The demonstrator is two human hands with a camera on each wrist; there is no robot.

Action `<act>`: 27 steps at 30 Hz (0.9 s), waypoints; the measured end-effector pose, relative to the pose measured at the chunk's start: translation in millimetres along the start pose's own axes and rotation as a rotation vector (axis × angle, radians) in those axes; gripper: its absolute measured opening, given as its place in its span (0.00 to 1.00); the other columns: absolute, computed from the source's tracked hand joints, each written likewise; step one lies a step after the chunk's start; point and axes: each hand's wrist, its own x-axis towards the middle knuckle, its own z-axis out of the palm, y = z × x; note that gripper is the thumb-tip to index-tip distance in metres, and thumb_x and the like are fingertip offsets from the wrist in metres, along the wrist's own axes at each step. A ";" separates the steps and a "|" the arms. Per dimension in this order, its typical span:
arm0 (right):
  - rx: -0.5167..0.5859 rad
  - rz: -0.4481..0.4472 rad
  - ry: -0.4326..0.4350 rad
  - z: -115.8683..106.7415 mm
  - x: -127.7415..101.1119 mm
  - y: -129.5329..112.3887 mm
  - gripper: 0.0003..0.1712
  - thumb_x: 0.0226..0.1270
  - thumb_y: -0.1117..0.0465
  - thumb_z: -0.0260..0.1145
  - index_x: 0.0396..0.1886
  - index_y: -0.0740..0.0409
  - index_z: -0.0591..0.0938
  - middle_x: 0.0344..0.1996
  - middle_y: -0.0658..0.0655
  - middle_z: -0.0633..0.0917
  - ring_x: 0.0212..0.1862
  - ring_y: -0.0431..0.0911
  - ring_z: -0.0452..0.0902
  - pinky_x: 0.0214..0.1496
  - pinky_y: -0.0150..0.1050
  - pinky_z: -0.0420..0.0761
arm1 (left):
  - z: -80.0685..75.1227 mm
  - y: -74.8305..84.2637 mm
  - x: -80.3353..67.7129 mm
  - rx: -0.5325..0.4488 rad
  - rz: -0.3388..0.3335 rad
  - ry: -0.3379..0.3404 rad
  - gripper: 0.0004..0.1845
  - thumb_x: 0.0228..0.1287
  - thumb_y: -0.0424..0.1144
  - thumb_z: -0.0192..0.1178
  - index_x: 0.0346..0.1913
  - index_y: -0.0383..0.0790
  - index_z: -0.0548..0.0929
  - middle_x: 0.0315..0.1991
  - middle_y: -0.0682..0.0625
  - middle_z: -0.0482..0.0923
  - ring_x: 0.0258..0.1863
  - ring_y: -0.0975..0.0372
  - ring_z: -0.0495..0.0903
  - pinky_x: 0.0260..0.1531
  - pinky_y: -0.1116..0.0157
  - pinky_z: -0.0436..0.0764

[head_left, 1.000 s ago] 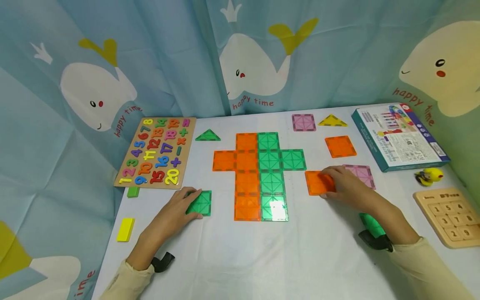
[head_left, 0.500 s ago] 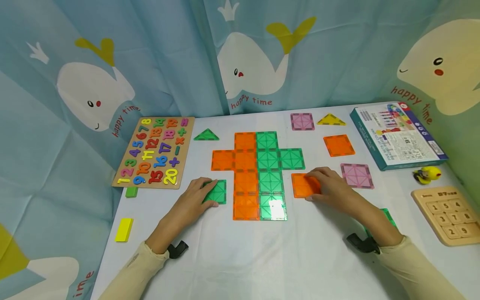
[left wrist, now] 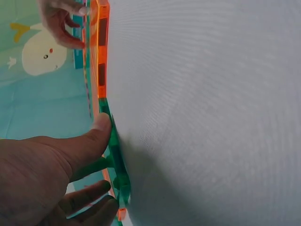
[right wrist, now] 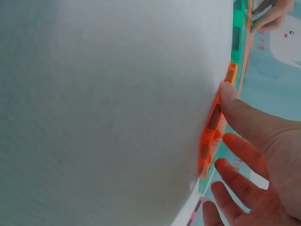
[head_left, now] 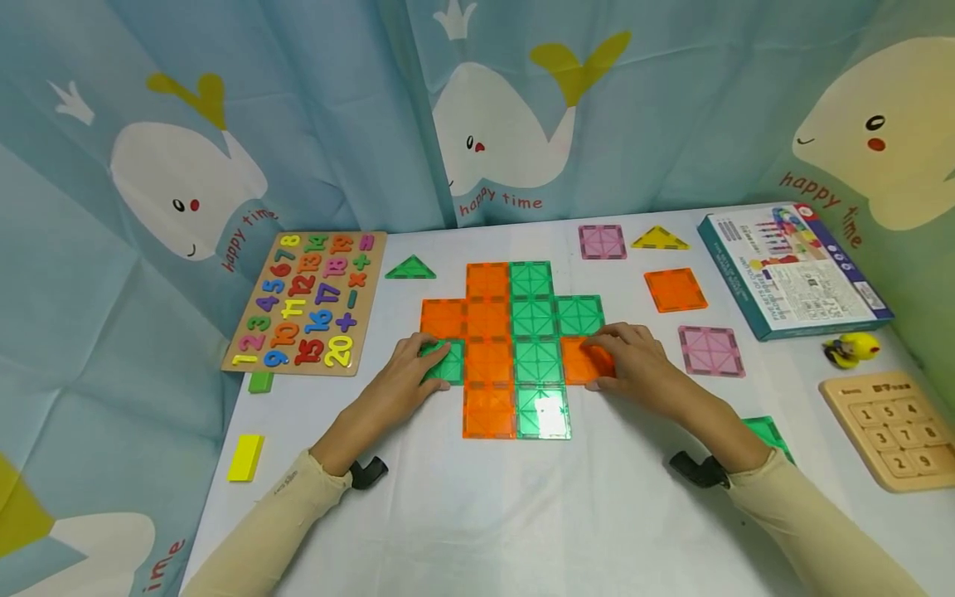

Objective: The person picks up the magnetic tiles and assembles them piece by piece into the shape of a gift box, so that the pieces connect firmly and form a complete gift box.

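1. A blue whale-print curtain [head_left: 328, 99] hung behind and beside the table.
2. The white table [head_left: 477, 514] bore a number board [head_left: 291, 369] at far left and a box [head_left: 802, 269] at far right.
3. Mid-table lay the tile pattern [head_left: 488, 361], an orange column beside a green one; it had just grown wider on both sides, seemingly keeping its colours mirrored crosswise.
4. The left hand [head_left: 403, 373] and right hand [head_left: 637, 365] had moved inward, each pinching one tile between thumb and fingers.
5. The left's green tile [head_left: 451, 365], apart half a second earlier, now met the orange column; the right's orange tile [head_left: 573, 362] now met the green.
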 end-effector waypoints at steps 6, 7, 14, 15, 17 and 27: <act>-0.012 -0.005 -0.002 0.0 -0.9 1.5 0.33 0.63 0.57 0.81 0.65 0.62 0.82 0.64 0.69 0.75 0.64 0.66 0.67 0.56 0.62 0.70 | -1.9 0.2 0.8 0.011 0.007 -0.018 0.34 0.75 0.45 0.67 0.78 0.36 0.71 0.71 0.36 0.66 0.68 0.44 0.67 0.70 0.48 0.75; -0.013 -0.005 -0.004 -0.3 -0.8 1.6 0.33 0.62 0.57 0.81 0.65 0.62 0.82 0.64 0.69 0.75 0.64 0.66 0.67 0.56 0.62 0.70 | -2.8 0.6 0.9 0.008 0.005 -0.024 0.34 0.75 0.45 0.67 0.78 0.36 0.71 0.71 0.36 0.66 0.68 0.45 0.67 0.70 0.48 0.75; 0.061 0.076 -0.055 -7.8 2.2 4.0 0.38 0.66 0.54 0.79 0.71 0.64 0.76 0.68 0.73 0.71 0.67 0.69 0.66 0.67 0.69 0.75 | -15.6 2.7 13.7 0.017 -0.026 -0.081 0.35 0.75 0.49 0.67 0.78 0.39 0.72 0.74 0.38 0.63 0.71 0.46 0.65 0.71 0.47 0.74; 0.087 0.090 -0.058 -9.4 2.7 5.1 0.40 0.67 0.53 0.78 0.72 0.65 0.74 0.69 0.74 0.70 0.67 0.69 0.67 0.68 0.70 0.75 | -18.6 2.8 18.0 0.020 -0.024 -0.082 0.34 0.75 0.49 0.67 0.77 0.39 0.72 0.74 0.38 0.63 0.72 0.46 0.65 0.71 0.47 0.73; 0.134 0.115 -0.063 -12.2 3.7 8.3 0.42 0.70 0.53 0.76 0.75 0.67 0.70 0.69 0.75 0.69 0.67 0.70 0.68 0.67 0.70 0.75 | -25.7 2.7 28.2 0.022 -0.016 -0.082 0.34 0.76 0.49 0.66 0.77 0.38 0.72 0.75 0.38 0.62 0.72 0.45 0.64 0.72 0.47 0.72; 0.197 0.273 -0.032 -18.2 19.5 10.5 0.44 0.75 0.53 0.70 0.75 0.78 0.62 0.63 0.77 0.73 0.62 0.68 0.72 0.66 0.66 0.77 | -61.4 1.1 93.9 0.060 -0.017 -0.053 0.36 0.80 0.50 0.60 0.82 0.38 0.63 0.75 0.37 0.62 0.72 0.45 0.65 0.73 0.47 0.71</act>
